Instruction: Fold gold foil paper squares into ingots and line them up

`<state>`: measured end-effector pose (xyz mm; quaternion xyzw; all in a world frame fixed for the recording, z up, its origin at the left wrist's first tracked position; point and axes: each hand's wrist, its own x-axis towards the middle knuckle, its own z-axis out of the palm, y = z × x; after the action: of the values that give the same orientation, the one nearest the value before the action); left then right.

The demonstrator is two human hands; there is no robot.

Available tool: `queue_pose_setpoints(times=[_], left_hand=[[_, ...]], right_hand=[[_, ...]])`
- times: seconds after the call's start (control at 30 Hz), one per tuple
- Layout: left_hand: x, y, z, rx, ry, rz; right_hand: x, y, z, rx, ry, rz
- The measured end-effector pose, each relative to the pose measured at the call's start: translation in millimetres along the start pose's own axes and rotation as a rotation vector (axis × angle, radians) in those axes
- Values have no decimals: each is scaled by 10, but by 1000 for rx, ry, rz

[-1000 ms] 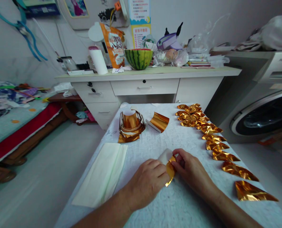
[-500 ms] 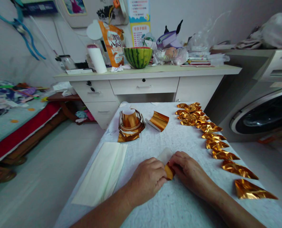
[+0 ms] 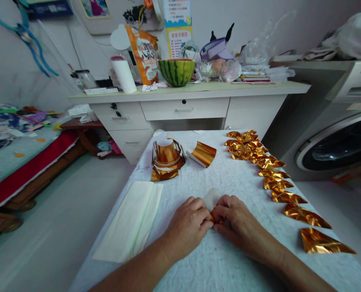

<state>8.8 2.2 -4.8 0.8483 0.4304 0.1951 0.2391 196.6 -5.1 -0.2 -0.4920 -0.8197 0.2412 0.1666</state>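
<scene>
Near the middle of the cloth-covered table, my left hand (image 3: 191, 223) and my right hand (image 3: 236, 221) are together, closed on a small piece of gold foil (image 3: 212, 217) that is mostly hidden by my fingers. A translucent whitish sheet (image 3: 211, 198) sticks out beyond my fingertips. Farther back stand a stack of curled gold foil sheets (image 3: 166, 158) and, right of it, one loose curled gold sheet (image 3: 204, 154). Folded pale paper (image 3: 128, 223) lies to the left. Several twisted gold foil pieces (image 3: 286, 197) run down the right side.
Behind the table (image 3: 180, 259) is a white desk (image 3: 186, 94) bearing a cut watermelon (image 3: 176, 73), an orange bag (image 3: 145, 56) and a white roll (image 3: 124, 76). A washing machine (image 3: 326, 97) is on the right, a bed (image 3: 31, 158) on the left.
My right hand has shifted slightly left and closed further over the gold foil, so less of the foil shows between my hands. My left hand has barely moved.
</scene>
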Motion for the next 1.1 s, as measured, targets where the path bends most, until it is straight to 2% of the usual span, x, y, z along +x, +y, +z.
queue_pose_setpoints(times=[0.2,0.4,0.6,1.1], left_hand=[[-17,-24,-1,-71,8,-57],[-49,-55,-62,-136,-32,-78],[-43,-53,-91,-162,-37,-81],[-47,-28,-15,-65,33,-149]], right_hand=[[16,-12,29,38,-16,57],[29,-64,8,50,-28,117],[22,-40,75,53,25,108],[39,8,240,-22,148,130]])
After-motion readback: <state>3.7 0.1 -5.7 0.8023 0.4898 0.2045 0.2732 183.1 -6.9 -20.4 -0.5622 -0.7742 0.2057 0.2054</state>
